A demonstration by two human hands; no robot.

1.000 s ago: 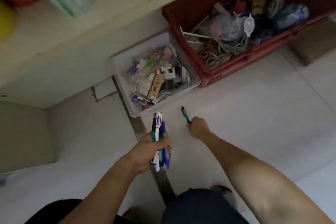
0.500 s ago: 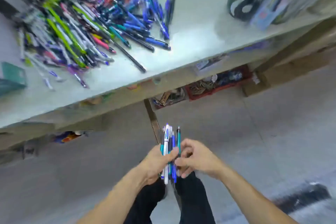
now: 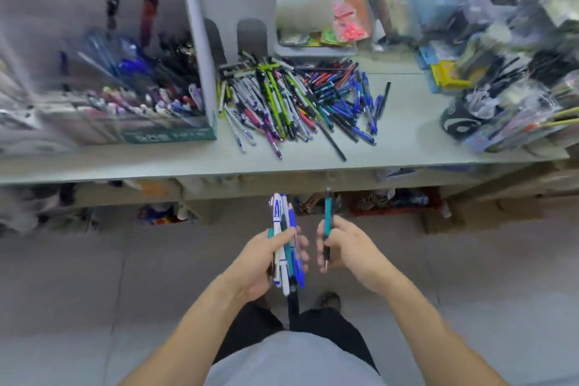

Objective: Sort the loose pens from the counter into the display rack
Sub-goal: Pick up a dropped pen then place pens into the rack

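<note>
Left hand (image 3: pixel 266 260) grips a pen bundle (image 3: pixel 286 247); right hand (image 3: pixel 341 244) grips 1 teal pen (image 3: pixel 327 216). Loose pens (image 3: pixel 297 100) lie on the counter (image 3: pixel 407 135) at 12 o'clock, display rack (image 3: pixel 131 88) at 10.

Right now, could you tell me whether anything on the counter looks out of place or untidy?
Yes. A large heap of loose pens lies jumbled and crisscrossed on the counter, right beside the display rack instead of in it. One black pen lies apart at the heap's right edge. Farther right, the blurred clutter cannot be judged.
</note>
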